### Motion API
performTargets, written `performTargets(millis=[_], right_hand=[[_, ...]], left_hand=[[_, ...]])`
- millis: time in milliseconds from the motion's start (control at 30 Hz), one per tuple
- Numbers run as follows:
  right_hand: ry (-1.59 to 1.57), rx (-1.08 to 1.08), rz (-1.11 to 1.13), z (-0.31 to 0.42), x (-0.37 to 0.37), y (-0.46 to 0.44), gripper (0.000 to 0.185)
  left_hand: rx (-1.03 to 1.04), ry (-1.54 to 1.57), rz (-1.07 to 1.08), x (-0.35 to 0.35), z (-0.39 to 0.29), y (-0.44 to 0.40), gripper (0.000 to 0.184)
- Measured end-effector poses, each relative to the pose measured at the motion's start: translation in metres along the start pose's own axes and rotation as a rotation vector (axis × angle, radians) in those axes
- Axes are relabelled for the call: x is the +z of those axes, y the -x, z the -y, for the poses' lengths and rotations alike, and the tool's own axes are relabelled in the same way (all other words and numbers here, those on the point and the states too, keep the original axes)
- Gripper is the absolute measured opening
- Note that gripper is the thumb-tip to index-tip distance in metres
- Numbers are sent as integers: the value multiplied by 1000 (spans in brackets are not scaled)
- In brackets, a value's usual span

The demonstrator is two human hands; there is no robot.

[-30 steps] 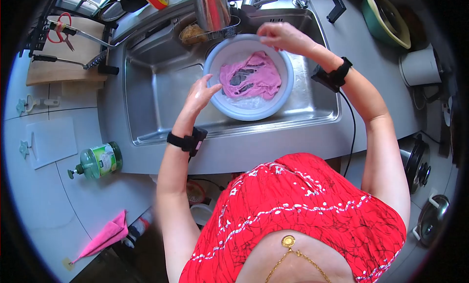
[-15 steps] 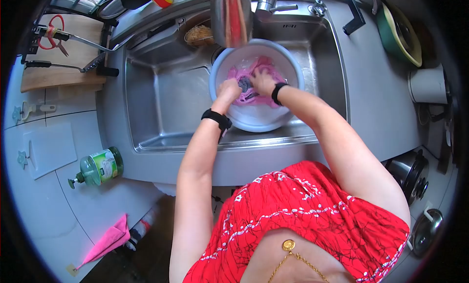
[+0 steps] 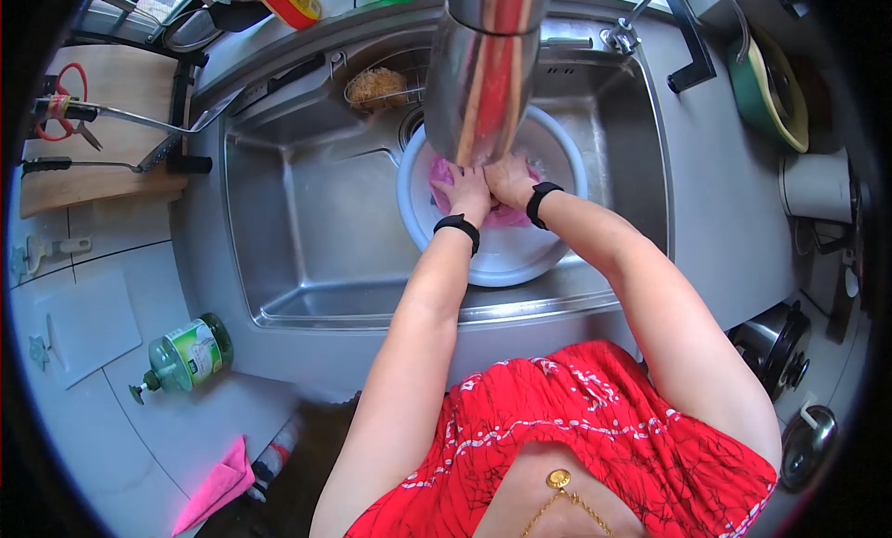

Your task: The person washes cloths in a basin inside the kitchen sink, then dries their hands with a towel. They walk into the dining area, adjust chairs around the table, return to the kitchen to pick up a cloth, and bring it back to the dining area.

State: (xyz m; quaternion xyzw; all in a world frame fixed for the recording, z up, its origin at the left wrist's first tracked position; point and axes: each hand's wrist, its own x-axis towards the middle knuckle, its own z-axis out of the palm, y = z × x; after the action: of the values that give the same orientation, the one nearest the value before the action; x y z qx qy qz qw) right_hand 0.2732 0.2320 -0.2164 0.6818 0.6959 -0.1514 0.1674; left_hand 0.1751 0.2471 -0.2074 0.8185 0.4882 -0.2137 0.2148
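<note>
A light blue basin [image 3: 409,203] stands in the steel sink [image 3: 321,203]. Pink cloth [image 3: 508,218] lies inside it, mostly covered by my hands. My left hand [image 3: 465,193] presses down on the cloth with its fingers spread. Right beside it, my right hand [image 3: 510,180] rests on the cloth, its fingertips partly hidden behind the steel faucet [image 3: 483,92]. The faucet hangs over the back of the basin and blocks part of the view. Whether the right fingers grip any cloth cannot be seen.
Left of the sink are a green pump bottle [image 3: 190,354], a wooden board [image 3: 102,120] and red scissors [image 3: 74,101]. A wire basket with a scrubber [image 3: 377,88] sits at the sink's back. Green bowls [image 3: 767,92] and a white container [image 3: 816,187] stand right.
Both hands have come down from above the basin onto the pink cloth and moved close together. The view has shifted, and the faucet now covers more of the basin.
</note>
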Motion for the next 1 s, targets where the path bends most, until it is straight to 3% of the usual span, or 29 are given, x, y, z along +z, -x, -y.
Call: performTargets(millis=[100, 167, 200, 233, 300, 367, 433, 467, 500, 533, 567, 633, 667, 700, 800, 867, 933, 967, 1000], right_hand=[[-287, 26, -180, -16, 42, -15, 39], [-116, -88, -368, -12, 89, -29, 37], [-237, -91, -365, -13, 88, -26, 36], [-359, -95, -363, -14, 87, -23, 36], [-635, -86, -231, -23, 76, -24, 36], [-498, -124, -267, -58, 98, -35, 38], [-440, 44, -240, -50, 65, -18, 42], [-455, 211, -161, -35, 14, 9, 44], [-379, 293, -147, -23, 19, 13, 51], [-401, 353, -345, -3, 25, 23, 48], [-482, 413, -317, 6, 33, 15, 43], [-956, 428, -128, 8, 26, 7, 36], [-1338, 359, 42, 1, 19, -1, 33], [-1707, 267, 229, -3, 10, -5, 31], [-1476, 230, -59, 13, 24, -14, 21], [-1132, 295, -237, -1, 37, -17, 24], [-802, 408, -395, -11, 32, -14, 29], [-893, 517, -403, -7, 25, -7, 38], [-836, 475, -396, 8, 16, 3, 36]], left_hand=[[-4, -36, 74, -6, -3, 4, 82], [-34, -6, -153, 37, -2, -7, 58], [-53, 10, -273, 49, 1, -15, 49], [-26, 46, 52, 22, -1, -8, 49], [11, 164, 49, 23, -1, -13, 53], [40, 390, -31, 9, 2, -23, 52], [-100, 616, -358, -5, 13, -8, 50], [-235, 641, -399, -9, 11, 0, 48], [-368, 673, -441, -13, 8, 9, 46], [-454, 707, -401, -1, 5, 9, 44], [-586, 818, -168, 3, 5, 8, 56], [-602, 897, -149, -1, 10, 4, 51], [-612, 936, -137, -2, 13, 3, 49], [-470, 1137, -153, 47, 37, -39, 53], [-226, 1631, -70, 118, 65, -93, 53], [-422, 1119, -116, 74, 54, -49, 52], [-472, 1097, -218, 75, 51, -45, 53], [-444, 1224, -211, 84, 52, -50, 54], [-407, 1355, -200, 111, 56, -69, 55]])
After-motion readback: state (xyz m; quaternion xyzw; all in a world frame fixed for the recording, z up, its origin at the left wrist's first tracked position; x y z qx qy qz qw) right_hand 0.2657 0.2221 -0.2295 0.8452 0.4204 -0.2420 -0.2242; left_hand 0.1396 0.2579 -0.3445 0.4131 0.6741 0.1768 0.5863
